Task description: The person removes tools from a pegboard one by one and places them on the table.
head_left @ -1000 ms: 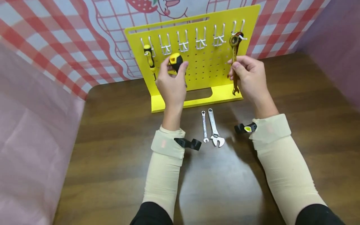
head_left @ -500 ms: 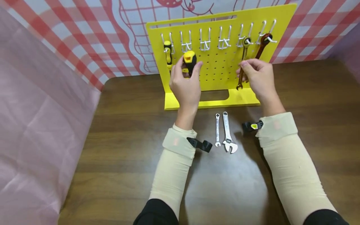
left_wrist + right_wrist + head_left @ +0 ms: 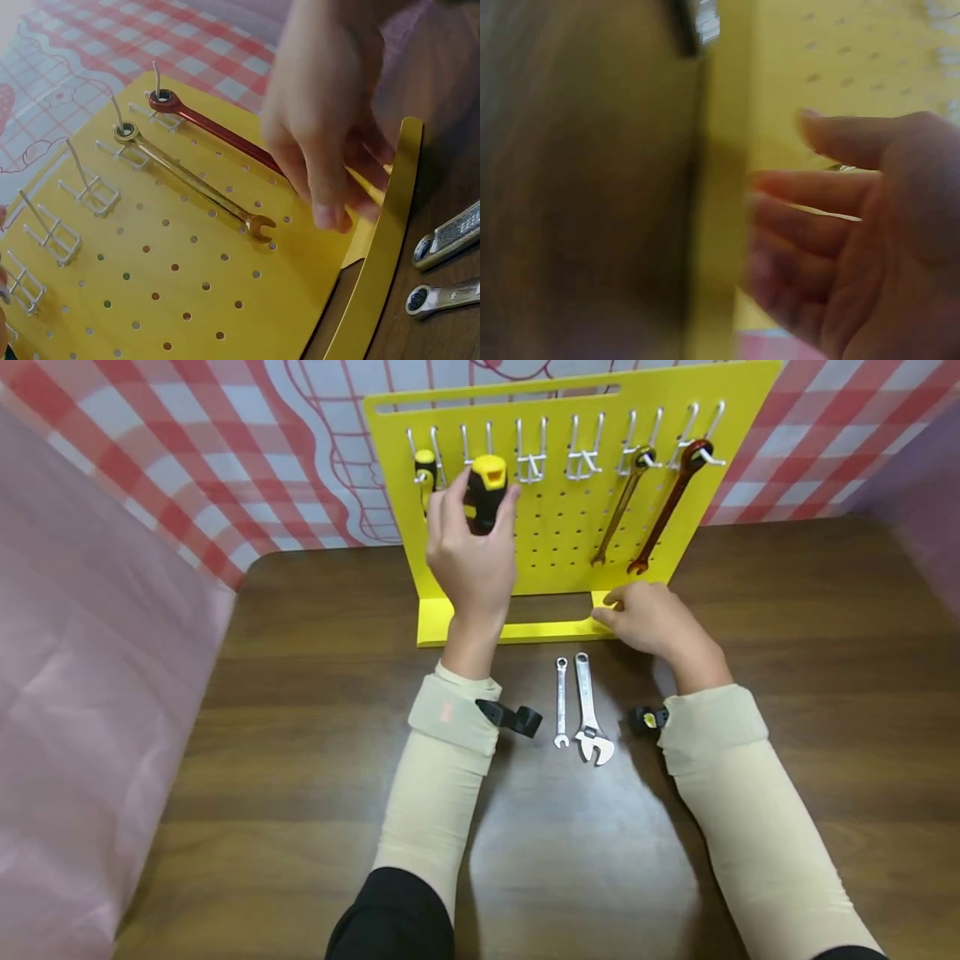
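My left hand [image 3: 474,556] grips a thick black-and-yellow screwdriver [image 3: 487,497] by its handle, up close to the second hook from the left on the yellow pegboard [image 3: 555,556]. The shaft is hidden behind the hand. My right hand [image 3: 654,617], fingers loosely bent and holding nothing, is low in front of the board's base. Above it a gold combination wrench [image 3: 619,514] and a red combination wrench [image 3: 670,510] hang from the two rightmost hooks. In the left wrist view, the blurred right hand [image 3: 322,120] overlaps the lower end of the red wrench.
A slimmer yellow-and-black screwdriver [image 3: 425,467] hangs on the leftmost hook. On the wooden table [image 3: 300,760], before the board, lie a small silver combination wrench [image 3: 562,702] and an adjustable wrench [image 3: 589,710]. Checkered cloth [image 3: 247,485] stands behind the board.
The right hand has let go of the gold wrench, now hanging on its hook, and has moved down. The left hand has raised the screwdriver slightly toward the hooks. The head view has shifted.
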Tool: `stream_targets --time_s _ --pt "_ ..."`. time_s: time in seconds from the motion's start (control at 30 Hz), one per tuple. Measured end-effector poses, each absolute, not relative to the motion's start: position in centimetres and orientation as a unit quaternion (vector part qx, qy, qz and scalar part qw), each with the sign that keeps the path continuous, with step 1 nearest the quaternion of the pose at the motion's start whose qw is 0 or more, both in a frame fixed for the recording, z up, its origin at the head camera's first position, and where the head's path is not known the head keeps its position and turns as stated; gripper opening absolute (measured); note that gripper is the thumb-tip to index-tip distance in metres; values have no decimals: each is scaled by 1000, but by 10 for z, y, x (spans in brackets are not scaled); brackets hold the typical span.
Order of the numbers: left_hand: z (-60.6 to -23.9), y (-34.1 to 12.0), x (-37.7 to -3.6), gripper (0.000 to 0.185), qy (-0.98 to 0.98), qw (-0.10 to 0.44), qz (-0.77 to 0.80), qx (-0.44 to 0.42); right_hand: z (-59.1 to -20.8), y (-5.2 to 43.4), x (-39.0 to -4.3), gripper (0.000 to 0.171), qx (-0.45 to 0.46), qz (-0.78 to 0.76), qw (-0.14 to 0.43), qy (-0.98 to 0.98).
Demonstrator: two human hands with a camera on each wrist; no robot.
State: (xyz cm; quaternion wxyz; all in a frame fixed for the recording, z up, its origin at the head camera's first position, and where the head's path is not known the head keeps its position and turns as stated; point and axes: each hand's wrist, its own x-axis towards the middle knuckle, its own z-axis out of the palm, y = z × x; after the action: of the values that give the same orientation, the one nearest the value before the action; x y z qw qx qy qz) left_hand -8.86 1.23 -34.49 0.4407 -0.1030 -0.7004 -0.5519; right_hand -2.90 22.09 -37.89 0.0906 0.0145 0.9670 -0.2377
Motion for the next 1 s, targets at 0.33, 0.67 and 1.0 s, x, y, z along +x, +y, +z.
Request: stream_targets --time_s 0.33,0.67,1.0 --pt "-350 18 -87 44 -673 449 -580 -99 -354 191 -5 32 -67 -204 120 969" --pt "-350 15 -84 38 -677 408 -607 -89 -361 183 12 33 -63 -171 172 968" --pt "-350 13 -89 62 -947 70 -313 8 -366 176 23 23 -57 -148 197 967"
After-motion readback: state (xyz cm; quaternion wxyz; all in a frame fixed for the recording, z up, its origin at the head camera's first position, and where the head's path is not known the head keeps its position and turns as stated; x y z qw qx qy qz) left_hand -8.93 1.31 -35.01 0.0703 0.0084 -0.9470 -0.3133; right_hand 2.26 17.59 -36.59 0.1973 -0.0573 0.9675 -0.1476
